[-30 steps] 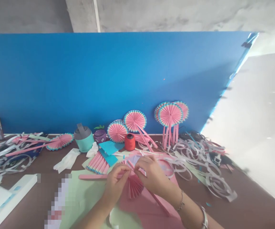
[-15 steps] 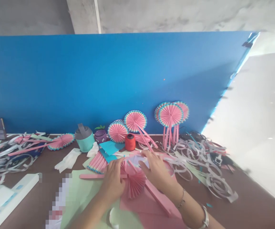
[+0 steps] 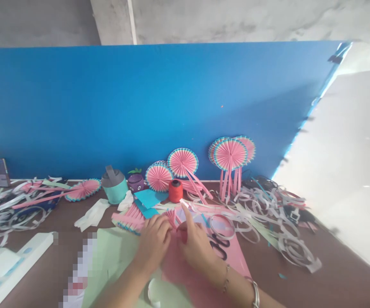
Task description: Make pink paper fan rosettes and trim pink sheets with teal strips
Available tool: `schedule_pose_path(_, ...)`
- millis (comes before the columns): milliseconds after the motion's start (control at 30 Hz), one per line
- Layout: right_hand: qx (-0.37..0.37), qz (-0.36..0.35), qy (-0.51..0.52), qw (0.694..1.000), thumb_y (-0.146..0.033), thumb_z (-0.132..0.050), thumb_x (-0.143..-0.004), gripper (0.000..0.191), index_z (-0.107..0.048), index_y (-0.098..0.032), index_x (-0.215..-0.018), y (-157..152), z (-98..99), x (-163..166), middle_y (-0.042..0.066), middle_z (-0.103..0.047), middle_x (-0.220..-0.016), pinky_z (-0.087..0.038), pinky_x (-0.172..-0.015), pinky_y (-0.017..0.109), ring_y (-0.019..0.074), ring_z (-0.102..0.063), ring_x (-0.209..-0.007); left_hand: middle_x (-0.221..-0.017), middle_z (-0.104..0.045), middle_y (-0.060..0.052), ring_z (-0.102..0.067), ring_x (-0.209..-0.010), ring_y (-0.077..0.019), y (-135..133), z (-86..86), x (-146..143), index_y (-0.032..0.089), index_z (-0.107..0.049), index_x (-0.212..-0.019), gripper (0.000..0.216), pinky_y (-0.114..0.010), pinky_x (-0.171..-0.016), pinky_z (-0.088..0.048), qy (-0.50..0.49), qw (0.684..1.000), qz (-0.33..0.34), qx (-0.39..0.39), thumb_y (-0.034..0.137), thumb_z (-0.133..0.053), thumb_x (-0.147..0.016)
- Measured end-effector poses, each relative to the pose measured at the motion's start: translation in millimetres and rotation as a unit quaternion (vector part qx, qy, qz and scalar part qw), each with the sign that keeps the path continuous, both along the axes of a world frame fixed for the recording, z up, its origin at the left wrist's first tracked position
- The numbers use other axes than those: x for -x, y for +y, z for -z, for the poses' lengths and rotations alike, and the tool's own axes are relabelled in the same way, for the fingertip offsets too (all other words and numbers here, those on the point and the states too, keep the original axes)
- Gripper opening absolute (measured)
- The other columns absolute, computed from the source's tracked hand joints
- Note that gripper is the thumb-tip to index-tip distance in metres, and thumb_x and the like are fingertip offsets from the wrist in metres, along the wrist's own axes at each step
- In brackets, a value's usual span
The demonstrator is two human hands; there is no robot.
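My left hand (image 3: 152, 244) and my right hand (image 3: 195, 244) meet over a pink sheet of paper (image 3: 200, 273) on the brown table. Both hands are closed in a pinch on a small pleated pink paper fan (image 3: 173, 217), whose folds stick up between my fingertips. The index finger of my right hand points up along the fan. Black scissors (image 3: 218, 249) lie on the pink sheet just right of my right hand. A folded pink and teal pleated strip (image 3: 128, 218) lies to the left of my left hand.
Finished pink fans on sticks (image 3: 230, 155) lean against the blue board (image 3: 140, 107). A red thread spool (image 3: 175, 191), a teal cup (image 3: 114, 186) and a purple toy (image 3: 135, 181) stand behind. Curled paper strips (image 3: 268, 214) litter both sides. Green paper (image 3: 111, 261) lies at left.
The open fan that lay flat under my hands is now squeezed shut and upright between my fingers. Both hands drew together. The scissors have come into sight.
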State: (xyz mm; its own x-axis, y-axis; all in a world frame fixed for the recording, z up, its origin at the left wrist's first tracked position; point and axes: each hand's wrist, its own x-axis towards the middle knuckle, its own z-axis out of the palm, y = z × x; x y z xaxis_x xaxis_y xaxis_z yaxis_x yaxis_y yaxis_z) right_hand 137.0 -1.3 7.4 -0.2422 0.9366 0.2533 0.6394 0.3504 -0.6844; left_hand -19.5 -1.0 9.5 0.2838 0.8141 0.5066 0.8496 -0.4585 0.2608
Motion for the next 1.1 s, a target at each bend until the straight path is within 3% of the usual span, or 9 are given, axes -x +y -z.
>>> schedule_pose_path(167,0.14,-0.022,0.124,0.982,-0.008,-0.048,-0.068,0.091,-0.009,-0.025,-0.149,13.7,-9.9,-13.4,-0.002,-0.068,-0.082,-0.048,-0.056,0.025,0.016,-0.063,-0.067,-0.112,-0.069,-0.003,-0.056,-0.103,-0.0251,-2.1,0.8,-1.8,0.021,-0.062,-0.086,0.024,-0.041,-0.082,-0.043,0.005,0.994,0.066,-0.087,0.004,-0.046,-0.085)
schedule_pose_path(333,0.248,-0.092,0.126,0.956,-0.008,-0.051,-0.063,0.097,-0.01,-0.027,-0.149,26.3,-20.1,-32.6,-0.004,-0.069,-0.079,-0.046,-0.046,0.02,0.0131,-0.062,-0.059,-0.115,-0.069,-0.003,-0.056,-0.108,-0.0256,-5.2,-4.2,-3.0,0.022,-0.063,-0.088,0.014,-0.043,-0.088,-0.042,-0.009,0.99,0.107,-0.086,0.014,-0.05,-0.088)
schedule_pose_path(533,0.223,-0.17,0.098,0.955,-0.008,-0.055,-0.067,0.096,-0.012,-0.028,-0.15,28.6,-28.1,-46.8,-0.003,-0.069,-0.078,-0.048,-0.054,0.021,0.0139,-0.064,-0.069,-0.11,-0.069,-0.005,-0.055,-0.114,-0.0236,-9.6,-8.3,-4.3,0.023,-0.062,-0.088,0.014,-0.042,-0.095,-0.041,-0.049,0.99,0.132,-0.005,0.018,-0.048,-0.09)
schedule_pose_path(767,0.204,-0.203,0.093,0.953,-0.006,-0.055,-0.072,0.09,-0.016,-0.03,-0.149,21.8,-39.0,-45.2,-0.003,-0.07,-0.085,-0.052,-0.078,0.032,0.0147,-0.065,-0.079,-0.095,-0.066,-0.006,-0.058,-0.094,-0.023,-17.5,-14.0,-7.8,0.022,-0.061,-0.1,0.017,-0.039,-0.083,-0.045,-0.065,0.988,0.098,0.103,0.019,-0.049,-0.089)
schedule_pose_path(833,0.178,-0.191,0.082,0.962,-0.006,-0.055,-0.072,0.084,-0.023,-0.028,-0.147,21.3,-44.5,-43.4,-0.002,-0.069,-0.086,-0.051,-0.08,0.033,0.015,-0.064,-0.081,-0.092,-0.065,-0.006,-0.058,-0.092,-0.0232,-18.3,-16.4,-8.7,0.023,-0.063,-0.096,0.02,-0.039,-0.083,-0.045,-0.049,0.988,0.095,0.111,0.017,-0.045,-0.089)
schedule_pose_path(900,0.098,-0.146,0.067,0.982,-0.009,-0.057,-0.073,0.07,-0.039,-0.026,-0.138,19.9,-53.5,-42.8,0.002,-0.066,-0.096,-0.05,-0.083,0.035,0.0168,-0.062,-0.088,-0.089,-0.065,-0.005,-0.059,-0.09,-0.0228,-18.4,-18.9,-8.6,0.023,-0.064,-0.089,0.021,-0.037,-0.08,-0.045,-0.044,0.989,0.071,0.118,0.015,-0.045,-0.089)
schedule_pose_path(967,-0.027,-0.084,0.058,0.994,-0.014,-0.06,-0.075,0.044,-0.057,-0.024,-0.118,15.6,-66.7,-43.8,0.007,-0.06,-0.109,-0.046,-0.092,0.04,0.0209,-0.057,-0.103,-0.091,-0.067,-0.005,-0.061,-0.088,-0.0228,-18.1,-21.3,-7.5,0.023,-0.065,-0.089,0.022,-0.037,-0.078,-0.045,-0.05,0.992,0.032,0.115,0.014,-0.045,-0.088)
schedule_pose_path(1033,-0.13,-0.052,0.059,0.988,-0.02,-0.06,-0.079,0.015,-0.064,-0.022,-0.093,7.1,-82.4,-45.4,0.01,-0.056,-0.114,-0.039,-0.099,0.043,0.0247,-0.051,-0.113,-0.094,-0.07,-0.006,-0.063,-0.09,-0.0234,-17.7,-22.9,-6.0,0.021,-0.066,-0.096,0.024,-0.038,-0.08,-0.046,-0.057,0.993,0.005,0.102,0.016,-0.043,-0.089)
schedule_pose_path(1100,-0.157,-0.077,0.059,0.983,-0.021,-0.058,-0.081,0.006,-0.062,-0.021,-0.076,-4.7,-96.6,-46.0,0.009,-0.059,-0.111,-0.04,-0.096,0.041,0.0238,-0.054,-0.109,-0.1,-0.071,-0.008,-0.064,-0.095,-0.0238,-17.2,-23.5,-4.9,0.019,-0.066,-0.105,0.029,-0.039,-0.084,-0.046,-0.06,0.994,0.0,0.092,0.017,-0.04,-0.091)
